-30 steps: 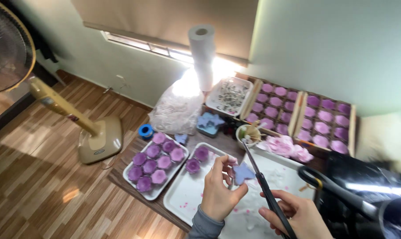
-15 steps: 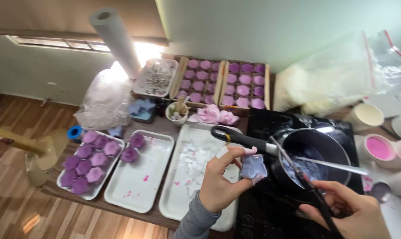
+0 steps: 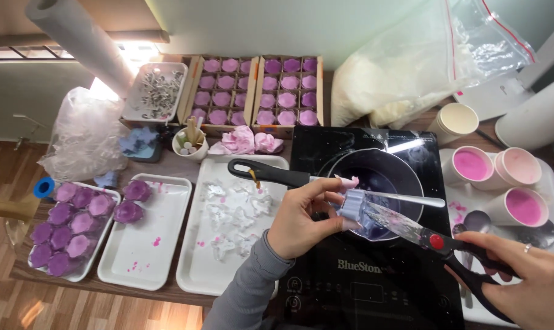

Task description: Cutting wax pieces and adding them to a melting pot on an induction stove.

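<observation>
My left hand [image 3: 301, 217] pinches a pale lavender star-shaped wax piece [image 3: 353, 205] above the dark saucepan [image 3: 399, 177] that sits on a black induction cooktop [image 3: 362, 269]. Black-handled scissors with a red pivot [image 3: 432, 241] are gripped in my right hand [image 3: 527, 278]; their blade tips touch the wax piece. The pan holds dark purple liquid and a metal spoon [image 3: 411, 198].
Three white trays [image 3: 148, 263] lie at left, one with purple flower candles [image 3: 69, 223]. Wooden crates of pink-purple candles [image 3: 258, 91] stand at the back. Cups of pink wax [image 3: 503, 183], a plastic bag of wax flakes [image 3: 411, 67] and a paper roll [image 3: 81, 36] surround them.
The view swung right from the floor and fan to the cooktop. My left hand carried the wax piece over the pan, and the scissors came up to its edge.
</observation>
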